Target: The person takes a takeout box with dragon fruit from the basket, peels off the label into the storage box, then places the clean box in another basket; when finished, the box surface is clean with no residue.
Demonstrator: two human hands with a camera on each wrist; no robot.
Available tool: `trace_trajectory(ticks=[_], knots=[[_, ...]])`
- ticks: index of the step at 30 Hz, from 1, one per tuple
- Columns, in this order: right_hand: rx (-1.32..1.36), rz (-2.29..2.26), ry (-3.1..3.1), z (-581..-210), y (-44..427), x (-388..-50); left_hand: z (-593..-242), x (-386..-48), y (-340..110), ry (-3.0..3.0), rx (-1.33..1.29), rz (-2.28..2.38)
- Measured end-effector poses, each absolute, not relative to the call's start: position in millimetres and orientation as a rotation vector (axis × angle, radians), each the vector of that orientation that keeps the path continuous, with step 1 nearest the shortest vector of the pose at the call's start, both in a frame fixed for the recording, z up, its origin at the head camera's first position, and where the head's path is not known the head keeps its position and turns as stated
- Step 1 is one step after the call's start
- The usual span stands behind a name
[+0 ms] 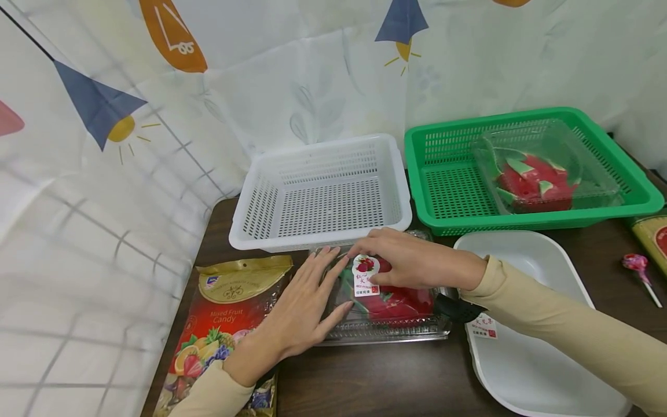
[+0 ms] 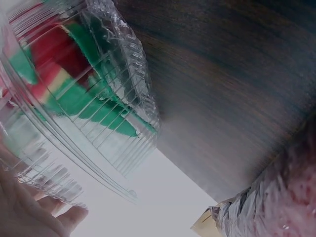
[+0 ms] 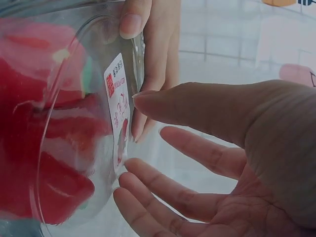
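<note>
A clear lidded box (image 1: 401,330) holding red and green dragon fruit (image 1: 396,304) lies on the table below the white basket. My left hand (image 1: 304,307) rests on the box's left part with fingers spread. My right hand (image 1: 403,258) reaches over the lid, its fingertips and thumb touching around a white label (image 1: 366,277). In the right wrist view that label (image 3: 117,113) lies on the clear lid, with my right hand (image 3: 212,173) beside it, fingers slightly bent. The left wrist view shows the box's ribbed side (image 2: 118,98) and part of my left hand (image 2: 34,212).
Behind are a white basket (image 1: 237,231) and a green basket (image 1: 417,214) holding another clear box (image 1: 542,174) of dragon fruit. A candy bag (image 1: 224,318) lies left. To the right are a white tray (image 1: 537,370) with a label (image 1: 482,326) at its edge and a lollipop (image 1: 634,262).
</note>
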State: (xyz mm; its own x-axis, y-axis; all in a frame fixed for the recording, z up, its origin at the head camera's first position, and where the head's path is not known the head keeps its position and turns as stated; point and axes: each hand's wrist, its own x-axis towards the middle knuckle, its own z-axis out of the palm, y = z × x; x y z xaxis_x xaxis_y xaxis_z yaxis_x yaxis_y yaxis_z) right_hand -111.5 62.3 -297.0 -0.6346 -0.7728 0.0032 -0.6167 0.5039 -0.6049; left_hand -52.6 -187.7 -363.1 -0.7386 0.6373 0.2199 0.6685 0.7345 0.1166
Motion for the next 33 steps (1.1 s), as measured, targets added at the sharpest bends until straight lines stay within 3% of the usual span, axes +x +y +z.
trace_trajectory(ticks=[33], knots=[[-1.204,-1.015,2.418,-296,51,-122,-364,-51,-188,-2.776,-1.041,-0.28]])
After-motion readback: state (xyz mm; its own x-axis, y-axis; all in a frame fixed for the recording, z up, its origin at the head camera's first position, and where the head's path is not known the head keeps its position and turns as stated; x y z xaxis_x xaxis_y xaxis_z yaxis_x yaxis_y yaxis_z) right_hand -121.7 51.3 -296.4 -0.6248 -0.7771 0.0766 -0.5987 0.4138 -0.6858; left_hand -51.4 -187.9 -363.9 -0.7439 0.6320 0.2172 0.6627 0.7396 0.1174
